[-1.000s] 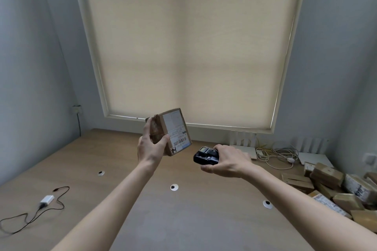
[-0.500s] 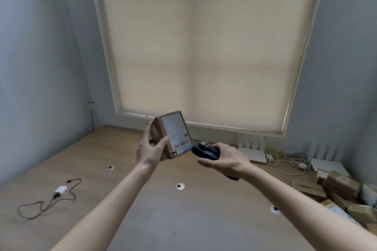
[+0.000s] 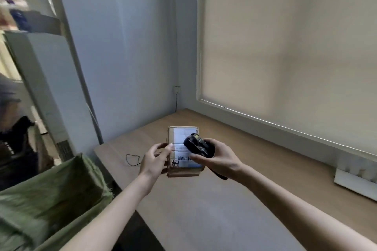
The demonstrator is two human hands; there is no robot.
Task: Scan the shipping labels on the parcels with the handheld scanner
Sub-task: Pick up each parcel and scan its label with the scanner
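1. Brown cardboard parcel [image 3: 182, 152], small and box-shaped, held above the wooden table [image 3: 255, 169] with its labelled face turned up toward the camera; it does not appear to rest on the table, though the underside is hidden
2. Shipping label [image 3: 182, 156], white, covering most of the upper face; a barcode and a bold black mark lie near the edge closest to the person; the print is too small to read
3. Left hand [image 3: 154, 160], fingers and thumb curled round the parcel's left edge, the thumb tip lying on the label's margin
4. Right hand [image 3: 217, 160], wrapped round the handheld scanner [image 3: 199, 145]; the black scanner sits just above the label's right half, its front end angled down and left across the white face
5. Step in hand, as judged: the reading of this parcel's label, scanner and label brought close together; no beam or light is visible, so whether the read has registered cannot be told
6. Next move, as judged: aim the scanner's window squarely at the barcode, which lies below and left of its nose; hold the parcel steady and flat; then set this parcel aside and take another
7. Surroundings: green fabric bag [image 3: 51, 195] at the left beside the table edge; a thin black cable [image 3: 132, 160] on the table behind the left hand; a beige window blind [image 3: 285, 47] at the right
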